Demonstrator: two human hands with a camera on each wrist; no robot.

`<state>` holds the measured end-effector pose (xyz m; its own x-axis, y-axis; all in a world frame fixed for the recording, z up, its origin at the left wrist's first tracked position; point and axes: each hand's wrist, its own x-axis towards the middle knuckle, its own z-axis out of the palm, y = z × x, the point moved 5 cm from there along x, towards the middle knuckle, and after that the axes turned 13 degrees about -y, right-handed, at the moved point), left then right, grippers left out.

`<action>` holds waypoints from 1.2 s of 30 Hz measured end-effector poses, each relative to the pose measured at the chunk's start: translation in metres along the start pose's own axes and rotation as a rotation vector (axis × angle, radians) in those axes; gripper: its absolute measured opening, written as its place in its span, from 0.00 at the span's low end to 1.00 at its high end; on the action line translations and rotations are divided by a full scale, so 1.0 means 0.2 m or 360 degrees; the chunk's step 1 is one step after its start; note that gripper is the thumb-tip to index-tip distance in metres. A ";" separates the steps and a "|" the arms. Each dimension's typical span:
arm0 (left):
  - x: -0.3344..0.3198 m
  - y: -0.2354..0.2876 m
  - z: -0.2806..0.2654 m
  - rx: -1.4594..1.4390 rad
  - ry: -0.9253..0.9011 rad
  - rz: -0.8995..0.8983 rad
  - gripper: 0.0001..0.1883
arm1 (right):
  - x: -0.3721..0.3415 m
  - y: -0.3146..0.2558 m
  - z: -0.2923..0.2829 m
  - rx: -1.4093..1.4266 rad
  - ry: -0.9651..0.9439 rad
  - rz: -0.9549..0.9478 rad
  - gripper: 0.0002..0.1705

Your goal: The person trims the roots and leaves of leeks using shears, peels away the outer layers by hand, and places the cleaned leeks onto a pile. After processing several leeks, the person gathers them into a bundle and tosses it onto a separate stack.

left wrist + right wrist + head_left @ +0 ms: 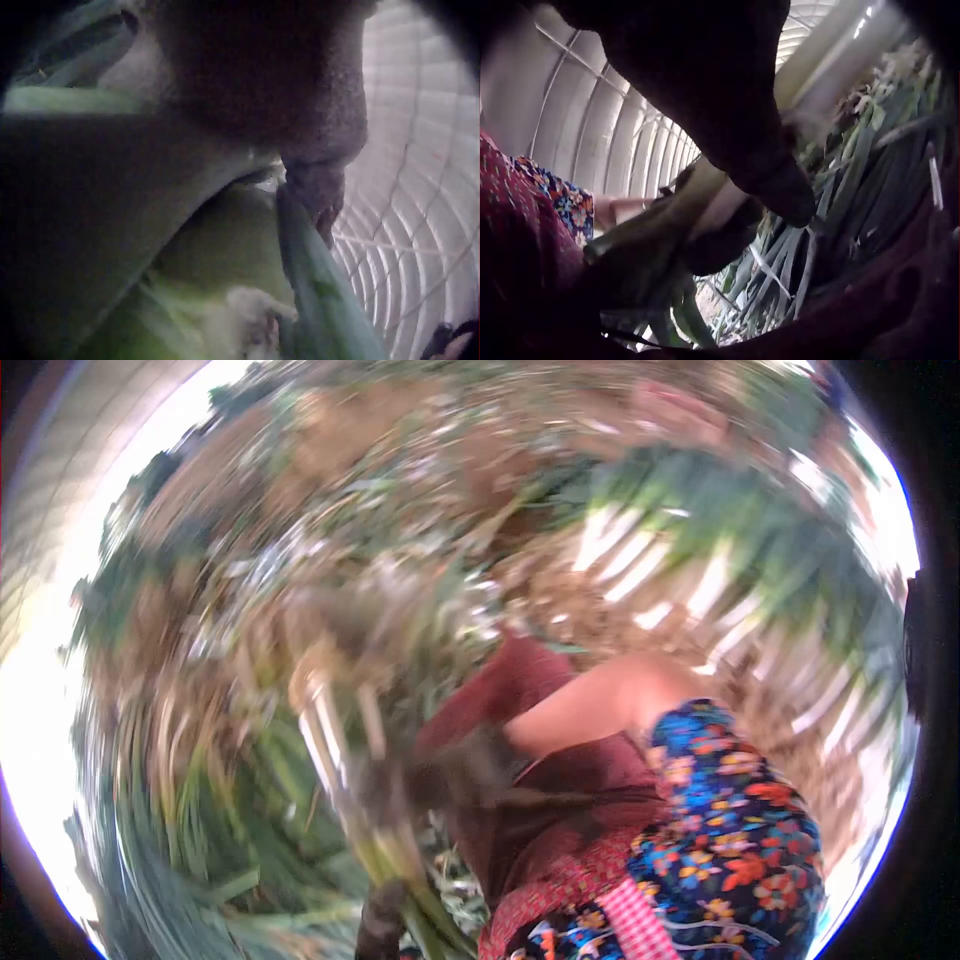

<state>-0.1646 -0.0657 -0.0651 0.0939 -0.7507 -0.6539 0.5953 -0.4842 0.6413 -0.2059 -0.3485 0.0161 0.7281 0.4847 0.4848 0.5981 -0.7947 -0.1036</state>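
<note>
A small bunch of thick green onions (325, 735) slants in front of my body, its white shafts and earth-brown root ends (318, 660) pointing up and away. My right hand (400, 785), in a dark glove, grips the shafts about midway. Lower down, my gloved left hand (385, 910) holds the bunch by its green leaves. Close up in the left wrist view, broad leaves (322, 292) pass under the gloved fingers (322, 184). In the right wrist view, the right thumb and fingers (784, 191) wrap around pale stalks (705, 195). The head view is blurred by motion.
More green onions lie in a row (720, 570) at upper right, white ends on brown soil. Heaped leaves (220, 800) spread along the left. Loose leaf scraps litter the ground ahead. A ribbed tunnel cover (420, 165) arches overhead. A red apron (560, 840) covers my lap.
</note>
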 end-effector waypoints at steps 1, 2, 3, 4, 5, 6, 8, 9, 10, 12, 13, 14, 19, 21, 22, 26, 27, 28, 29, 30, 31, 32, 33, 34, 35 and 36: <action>0.06 0.11 0.02 0.0163 0.0056 0.0008 0.28 | 0.03 -0.11 0.02 -0.0054 0.0052 -0.0192 0.16; 0.10 0.23 0.05 0.0337 0.0117 0.0033 0.28 | 0.06 -0.21 0.05 -0.0115 0.0059 -0.0388 0.14; 0.12 0.33 0.08 0.0493 0.0153 0.0056 0.28 | 0.09 -0.29 0.04 -0.0181 0.0031 -0.0542 0.13; 0.15 0.41 0.11 0.0638 0.0194 0.0083 0.28 | 0.10 -0.33 0.03 -0.0253 -0.0019 -0.0608 0.11; 0.16 0.48 0.15 0.0764 0.0217 0.0097 0.28 | 0.11 -0.34 -0.05 -0.0257 -0.0076 -0.0598 0.08; 0.16 0.56 0.19 0.0848 0.0246 0.0120 0.28 | 0.12 -0.35 -0.13 -0.0262 -0.0134 -0.0587 0.08; 0.18 0.69 0.27 0.1049 0.0315 0.0176 0.28 | 0.05 -0.34 -0.26 -0.0246 0.0152 -0.0485 0.10; 0.19 0.74 0.32 0.1124 0.0321 0.0196 0.28 | 0.02 -0.33 -0.28 -0.0282 0.0250 -0.0427 0.10; 0.20 0.79 0.36 0.1201 0.0342 0.0220 0.28 | -0.02 -0.31 -0.30 -0.0314 0.0345 -0.0367 0.10; 0.20 0.89 0.44 0.1331 0.0375 0.0263 0.28 | -0.02 -0.25 -0.25 -0.0434 0.0451 -0.0260 0.10; 0.19 0.93 0.49 0.1392 0.0396 0.0287 0.28 | -0.03 -0.22 -0.30 -0.0381 0.0422 -0.0189 0.10; 0.18 0.96 0.53 0.1445 0.0412 0.0311 0.28 | -0.06 -0.16 -0.35 -0.0328 0.0393 -0.0120 0.10; 0.14 1.13 0.69 0.1651 0.0485 0.0396 0.28 | -0.44 0.07 -0.75 -0.0986 0.0605 0.0405 0.17; 0.12 1.18 0.74 0.1711 0.0524 0.0422 0.28 | -0.67 0.10 -1.00 -0.1145 0.0531 0.0788 0.18; 0.11 1.20 0.77 0.1746 0.0548 0.0435 0.28 | -0.81 0.17 -1.04 -0.1375 0.0660 0.0899 0.21; 0.09 1.26 0.85 0.1836 0.0600 0.0477 0.29 | -1.41 -0.01 -1.50 -0.1408 0.1050 0.1484 0.24; 0.07 1.26 0.85 0.1850 0.0613 0.0482 0.29 | -1.61 -0.04 -1.56 -0.1342 0.1181 0.1700 0.25; 0.07 1.26 0.85 0.1858 0.0628 0.0486 0.29 | -1.79 -0.08 -1.60 -0.1235 0.1197 0.2017 0.28; 0.06 1.25 0.83 0.1867 0.0645 0.0479 0.29 | -1.96 -0.14 -1.65 -0.0783 0.1287 0.2569 0.35; 0.06 1.24 0.82 0.1874 0.0658 0.0467 0.29 | -2.10 -0.24 -1.71 -0.0516 0.1415 0.3047 0.39; 0.05 1.22 0.79 0.1876 0.0672 0.0448 0.29 | -2.36 -0.29 -1.69 -0.0458 0.1791 0.2954 0.40; 0.06 1.19 0.76 0.1867 0.0681 0.0415 0.29 | -2.59 -0.37 -1.71 -0.0524 0.1887 0.2949 0.40; 0.05 1.14 0.73 0.1868 0.0688 0.0364 0.30 | -2.81 -0.46 -1.73 -0.0586 0.1978 0.2947 0.40; 0.05 1.07 0.70 0.1854 0.0697 0.0286 0.30 | -3.03 -0.58 -1.73 -0.0838 0.1924 0.3027 0.41; 0.07 0.98 0.66 0.1849 0.0705 0.0182 0.30 | -3.21 -0.69 -1.73 -0.1098 0.1860 0.3088 0.43; 0.11 0.88 0.60 0.1846 0.0702 0.0117 0.30 | -3.27 -0.81 -1.72 -0.1646 0.1665 0.3210 0.42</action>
<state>-0.1526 -0.2217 0.0812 0.4908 -0.6865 -0.5365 -0.4579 -0.7271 0.5114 -0.8937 -0.6624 0.0147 -0.5394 -0.6875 0.4862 -0.7495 0.1287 -0.6494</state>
